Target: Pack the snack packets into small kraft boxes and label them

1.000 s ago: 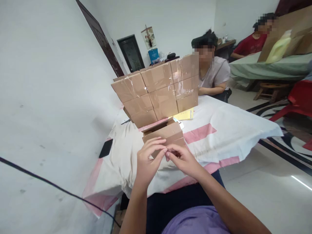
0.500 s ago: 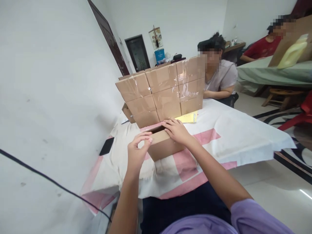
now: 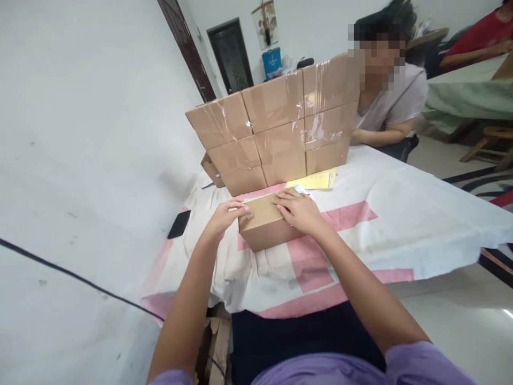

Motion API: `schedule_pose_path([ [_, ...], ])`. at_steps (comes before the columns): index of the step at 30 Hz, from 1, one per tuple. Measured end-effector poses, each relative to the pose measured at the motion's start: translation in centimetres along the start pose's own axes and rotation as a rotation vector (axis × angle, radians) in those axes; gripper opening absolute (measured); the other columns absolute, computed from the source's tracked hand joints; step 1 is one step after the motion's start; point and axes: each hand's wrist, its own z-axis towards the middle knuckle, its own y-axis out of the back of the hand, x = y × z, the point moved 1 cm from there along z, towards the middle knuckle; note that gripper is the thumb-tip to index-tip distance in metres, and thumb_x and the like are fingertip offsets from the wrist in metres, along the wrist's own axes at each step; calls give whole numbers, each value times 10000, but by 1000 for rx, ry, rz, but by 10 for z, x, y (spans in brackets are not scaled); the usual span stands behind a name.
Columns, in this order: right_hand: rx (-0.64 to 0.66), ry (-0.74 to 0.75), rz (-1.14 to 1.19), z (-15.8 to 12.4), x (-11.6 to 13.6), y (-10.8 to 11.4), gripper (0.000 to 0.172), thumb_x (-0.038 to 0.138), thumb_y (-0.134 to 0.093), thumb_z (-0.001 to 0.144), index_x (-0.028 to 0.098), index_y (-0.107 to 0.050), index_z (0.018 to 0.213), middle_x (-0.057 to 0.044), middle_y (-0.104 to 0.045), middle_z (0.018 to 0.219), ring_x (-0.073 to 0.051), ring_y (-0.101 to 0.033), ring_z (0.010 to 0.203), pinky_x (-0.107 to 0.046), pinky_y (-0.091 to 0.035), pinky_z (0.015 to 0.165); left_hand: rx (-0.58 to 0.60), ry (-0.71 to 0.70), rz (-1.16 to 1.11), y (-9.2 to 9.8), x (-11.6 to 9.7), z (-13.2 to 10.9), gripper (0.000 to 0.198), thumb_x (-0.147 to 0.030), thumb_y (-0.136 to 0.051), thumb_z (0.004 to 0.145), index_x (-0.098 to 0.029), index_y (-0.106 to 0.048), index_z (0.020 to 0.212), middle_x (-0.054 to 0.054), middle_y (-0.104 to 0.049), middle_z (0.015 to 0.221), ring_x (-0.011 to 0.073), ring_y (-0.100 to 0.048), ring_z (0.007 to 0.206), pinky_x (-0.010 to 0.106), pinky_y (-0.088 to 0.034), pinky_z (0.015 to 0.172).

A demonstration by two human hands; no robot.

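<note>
A small brown cardboard box (image 3: 264, 211) rests on the cloth in front of me, and its top is now covered by a flap. At its left end my left hand (image 3: 227, 215) has thumb and fingers closed together on the top edge. Across the right part of the top lies my right hand (image 3: 298, 209), fingers stretched out flat and pressing on the cardboard. What the right palm covers cannot be seen. Just behind stands a wall of several taped cardboard boxes (image 3: 278, 136), stacked in rows.
A cloth with pink patches (image 3: 360, 248) covers the table. A black phone (image 3: 179, 224) lies at the left, yellow paper (image 3: 316, 181) by the stack. A person (image 3: 395, 107) sits behind the stack's right side. A black cable (image 3: 80, 280) runs along the wall (image 3: 80, 133).
The box's open top has been shut by its flap. My right hand now lies flat on it, and my left hand's finger ring has closed. The view has shifted closer.
</note>
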Motion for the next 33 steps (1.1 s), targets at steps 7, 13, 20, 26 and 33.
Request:
schedule_pose_path([
  [7, -20, -3, 10, -1, 0, 0, 359, 293, -458, 1055, 266, -754, 1256, -22, -671, 1435, -272, -555, 1375, -496, -438, 1111, 49, -31, 90, -2, 11, 13, 224, -447, -805, 663, -232, -791, 724, 109, -652, 1327, 340, -543, 1341, 466, -412, 1130],
  [13, -38, -27, 13, -1, 1, -2, 342, 293, -486, 1042, 276, -759, 1246, -22, -678, 1426, -272, -567, 1359, -499, -440, 1102, 16, -55, 111, -11, 23, 12, 202, -419, -776, 684, -228, -777, 751, 105, -637, 1314, 330, -514, 1370, 458, -382, 1146],
  [20, -17, -34, -6, -2, 3, -3, 360, 305, -463, 1046, 272, -763, 1243, -26, -666, 1442, -282, -552, 1369, -502, -423, 1105, -18, -62, 132, -13, 25, 5, 185, -383, -773, 712, -232, -755, 817, 104, -602, 1353, 315, -445, 1427, 447, -329, 1175],
  [26, -18, -14, 5, -2, 3, -4, 356, 301, -468, 1042, 273, -760, 1244, -22, -664, 1445, -278, -547, 1372, -495, -411, 1115, -33, -15, 88, -11, 27, 2, 363, -372, -816, 667, -256, -660, 974, 77, -607, 1297, 301, -497, 1314, 418, -402, 1079],
  [33, -28, -46, -19, -3, 4, -5, 358, 308, -453, 1052, 270, -762, 1228, -29, -676, 1427, -298, -537, 1373, -515, -446, 1057, -45, 87, -40, -29, 32, 7, 377, -472, -705, 776, -259, -470, 979, 15, -612, 991, 208, -592, 915, 316, -444, 820],
])
